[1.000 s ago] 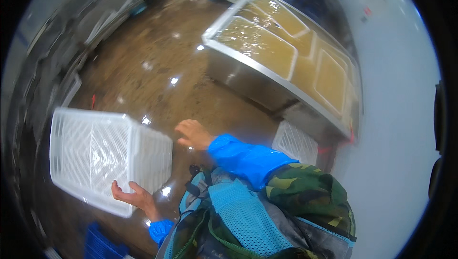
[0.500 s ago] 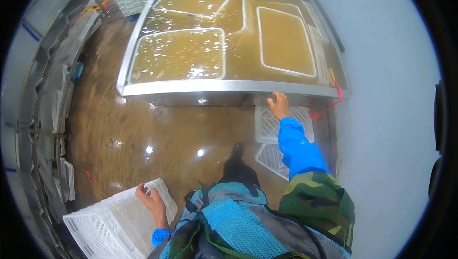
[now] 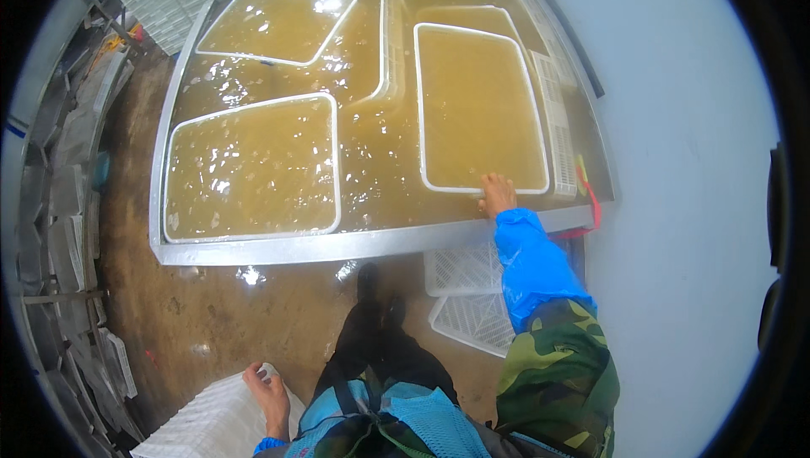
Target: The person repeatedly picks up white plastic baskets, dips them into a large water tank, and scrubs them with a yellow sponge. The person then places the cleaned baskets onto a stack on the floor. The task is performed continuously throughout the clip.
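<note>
A metal-rimmed tank (image 3: 278,249) of cloudy brown water stands in front of me, with white plastic crates sunk to their rims in it. At the near right, my right hand (image 3: 499,195) reaches over the tank's edge. Its fingers curl over the near rim of a white crate (image 3: 420,112), the thumb on the outer side. My left hand (image 3: 268,395) hangs low on the left, fingers loosely bent and apart, with nothing seen in it. Beside and below it stands a stack of white crates (image 3: 215,420); whether they touch is unclear.
Another sunken crate (image 3: 337,162) lies front left in the tank. White crates (image 3: 464,272) rest on the wet floor under the tank's front. A red strap (image 3: 596,209) hangs at the tank's right corner, near a pale wall (image 3: 675,205). Racks of grey trays (image 3: 72,247) line the left.
The tank is nearer and lower in view as I have moved forward. My right hand has gone from before the tank's edge to the crate's rim. My left hand stays by the stack.
</note>
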Tool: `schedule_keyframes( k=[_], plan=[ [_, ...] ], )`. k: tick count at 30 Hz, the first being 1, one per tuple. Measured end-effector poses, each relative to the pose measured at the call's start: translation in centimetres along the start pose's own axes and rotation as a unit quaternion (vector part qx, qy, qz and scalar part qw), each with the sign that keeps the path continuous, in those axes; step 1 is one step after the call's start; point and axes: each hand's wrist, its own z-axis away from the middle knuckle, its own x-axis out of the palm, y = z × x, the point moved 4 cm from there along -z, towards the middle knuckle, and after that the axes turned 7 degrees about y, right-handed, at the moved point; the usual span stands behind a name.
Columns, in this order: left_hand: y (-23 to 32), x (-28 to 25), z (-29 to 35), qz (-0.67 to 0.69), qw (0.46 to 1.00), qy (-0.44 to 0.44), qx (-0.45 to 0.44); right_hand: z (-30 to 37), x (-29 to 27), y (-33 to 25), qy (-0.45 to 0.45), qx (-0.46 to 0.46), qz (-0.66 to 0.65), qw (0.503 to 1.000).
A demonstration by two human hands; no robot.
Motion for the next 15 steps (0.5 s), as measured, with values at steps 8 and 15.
schedule_keyframes(
  k=[8, 15],
  plan=[
    [0.6, 3.6, -5.5, -0.008, 0.997, -0.068, -0.042, -2.7, 9.0, 3.4, -0.269, -0.024, 0.075, 0.96],
    [0.3, 5.0, -10.9, -0.002, 0.997, -0.066, 0.026, -7.4, 4.4, 2.9, -0.163, -0.056, 0.069, 0.983]
  ],
)
